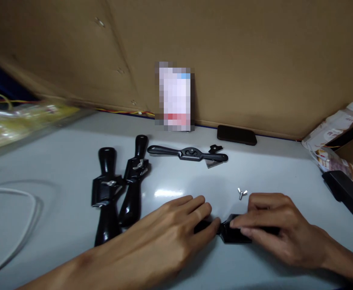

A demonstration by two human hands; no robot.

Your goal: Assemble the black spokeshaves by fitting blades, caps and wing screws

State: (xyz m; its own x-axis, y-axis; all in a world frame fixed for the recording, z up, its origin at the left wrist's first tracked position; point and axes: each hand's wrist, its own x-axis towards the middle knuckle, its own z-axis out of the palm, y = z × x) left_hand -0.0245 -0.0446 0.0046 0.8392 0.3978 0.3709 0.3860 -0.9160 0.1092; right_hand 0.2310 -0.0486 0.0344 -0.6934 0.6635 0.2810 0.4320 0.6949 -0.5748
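Note:
A black spokeshave [235,235] lies low over the table in front of me, partly covered by both hands. My left hand [179,229] is closed around its left handle. At its middle body, my right hand [279,229] pinches with thumb and forefinger; anything small between those fingertips is hidden. Just beyond sits a silver wing screw [241,193], apart from the tool. Two assembled spokeshaves with wing screws, one nearer [104,191] and one farther [133,177], lie to the left. Farther back rests another spokeshave [191,154], near a small black plate [215,148] and a metal blade [213,164].
A dark phone [237,135] lies by the cardboard wall [255,60], where a blurred upright device [176,100] leans. On the right are a bottle [330,125] and a long black object [347,197]. A white cable [28,225] and yellowish plastic bag [22,121] occupy the left.

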